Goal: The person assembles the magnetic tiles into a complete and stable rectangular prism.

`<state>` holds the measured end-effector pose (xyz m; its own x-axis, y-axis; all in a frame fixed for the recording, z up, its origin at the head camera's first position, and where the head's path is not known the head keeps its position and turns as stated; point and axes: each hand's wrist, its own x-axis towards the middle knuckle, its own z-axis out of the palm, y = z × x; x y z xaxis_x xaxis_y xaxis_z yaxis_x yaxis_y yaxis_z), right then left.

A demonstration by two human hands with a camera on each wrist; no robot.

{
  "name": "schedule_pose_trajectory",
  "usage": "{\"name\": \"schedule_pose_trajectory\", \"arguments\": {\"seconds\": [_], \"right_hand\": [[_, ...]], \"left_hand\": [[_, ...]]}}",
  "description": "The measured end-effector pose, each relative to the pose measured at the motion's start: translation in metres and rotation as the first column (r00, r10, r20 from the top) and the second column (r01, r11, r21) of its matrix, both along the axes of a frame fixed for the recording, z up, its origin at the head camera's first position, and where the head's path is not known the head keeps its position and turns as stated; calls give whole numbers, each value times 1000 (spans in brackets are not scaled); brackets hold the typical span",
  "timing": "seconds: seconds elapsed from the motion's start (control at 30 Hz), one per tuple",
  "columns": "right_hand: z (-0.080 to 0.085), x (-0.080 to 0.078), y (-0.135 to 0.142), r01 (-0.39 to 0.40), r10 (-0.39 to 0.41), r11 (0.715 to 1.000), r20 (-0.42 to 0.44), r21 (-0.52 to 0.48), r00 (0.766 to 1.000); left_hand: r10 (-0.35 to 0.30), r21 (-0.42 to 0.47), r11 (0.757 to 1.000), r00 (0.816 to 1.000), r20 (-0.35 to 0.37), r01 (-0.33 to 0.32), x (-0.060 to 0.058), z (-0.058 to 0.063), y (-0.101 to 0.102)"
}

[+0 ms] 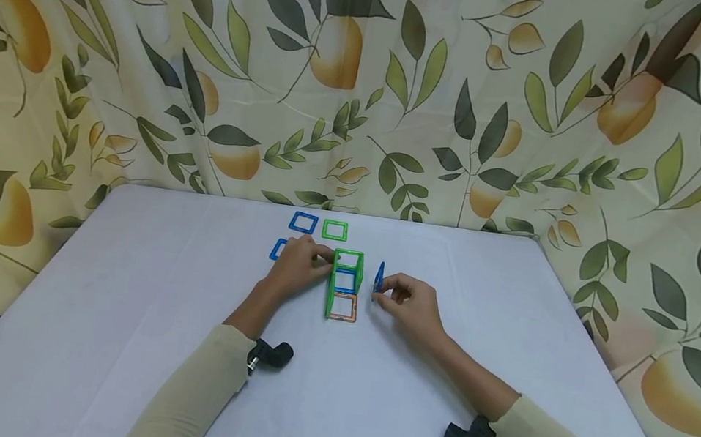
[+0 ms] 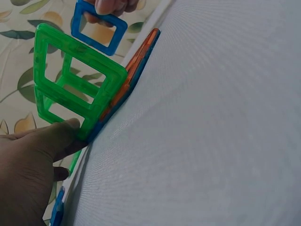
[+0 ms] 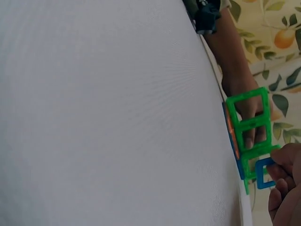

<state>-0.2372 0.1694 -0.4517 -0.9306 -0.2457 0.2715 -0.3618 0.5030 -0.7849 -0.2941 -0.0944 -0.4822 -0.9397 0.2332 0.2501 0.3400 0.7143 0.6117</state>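
Observation:
A small structure of square magnetic tiles stands on the table, with green tiles (image 1: 331, 293) as upright walls. On its floor lie a blue tile (image 1: 344, 291) and an orange tile (image 1: 342, 319). At the far left corner of this structure my left hand (image 1: 297, 270) grips a green wall, its fingertips on the frame's lower edge in the left wrist view. My right hand (image 1: 412, 308) pinches a blue square tile (image 2: 119, 37) between thumb and fingers. That tile is held upright, a short gap to the right of the structure.
Behind the structure lie a loose blue tile (image 1: 306, 214) and a loose green tile (image 1: 334, 238). Another blue tile (image 1: 275, 249) is partly hidden by the left hand. The white-covered table (image 1: 76, 330) meets a leaf-and-fruit patterned curtain (image 1: 361, 139) at its far edge.

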Motion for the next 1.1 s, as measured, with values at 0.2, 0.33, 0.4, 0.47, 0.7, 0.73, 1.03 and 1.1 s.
{"name": "schedule_pose_trajectory", "arguments": {"seconds": [0.2, 0.33, 0.4, 0.47, 0.7, 0.73, 1.03, 1.1], "right_hand": [[-2, 6, 0, -7, 7, 1000, -14, -13, 1000], [-3, 10, 0, -20, 20, 999, -21, -25, 1000], [-4, 12, 0, -27, 26, 999, -25, -35, 999], [-5, 14, -1, -39, 37, 998, -30, -42, 999], [-8, 20, -3, -68, 64, 996, -60, -59, 996], [-9, 20, -4, -61, 58, 996, -63, -57, 996], [-14, 26, -8, -115, 105, 990, -108, -85, 989], [-14, 28, -9, -124, 114, 988, -113, -90, 987]], "left_hand": [[-4, 5, 1000, 1000, -8, 4, 0, -1, 0], [-10, 8, 1000, 1000, -16, 10, -1, -1, 1], [-10, 12, 1000, 1000, -20, 10, 0, -1, 1], [-8, 15, 1000, 1000, -19, 9, 0, -1, 1], [0, 18, 1000, 1000, -11, 0, 1, -1, 0], [-1, 18, 1000, 1000, -10, 1, 1, -1, 0], [2, 10, 1000, 1000, -3, -2, 0, 0, 0], [5, 8, 1000, 1000, -1, -5, 0, 0, 1]]}}
